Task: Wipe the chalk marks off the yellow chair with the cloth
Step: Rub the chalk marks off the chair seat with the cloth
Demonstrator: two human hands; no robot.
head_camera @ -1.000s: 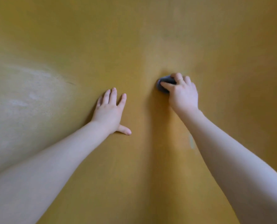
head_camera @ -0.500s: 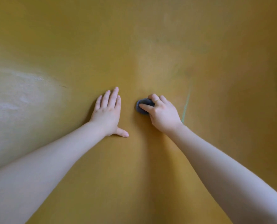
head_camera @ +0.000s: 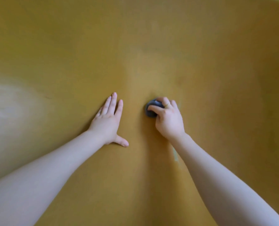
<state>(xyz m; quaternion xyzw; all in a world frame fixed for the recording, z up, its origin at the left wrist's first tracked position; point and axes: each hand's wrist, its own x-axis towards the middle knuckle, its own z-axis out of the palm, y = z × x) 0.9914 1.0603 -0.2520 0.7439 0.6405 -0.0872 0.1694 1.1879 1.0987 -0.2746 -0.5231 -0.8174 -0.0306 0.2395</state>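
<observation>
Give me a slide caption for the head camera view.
Right hand presses a balled grey cloth to the yellow chair; left hand lies flat.

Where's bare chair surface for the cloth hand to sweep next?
Bare yellow chair above both hands and right of the right hand. Tight only in the gap between the cloth and the flat left hand.

Lighting: soft, moderately dim. Pale glare patch on smooth mustard-yellow plastic chair surface (head_camera: 151, 46), left edge; corners darken. Soft shadows beside both forearms. Wide-angle bowing; slight overall softness.
</observation>
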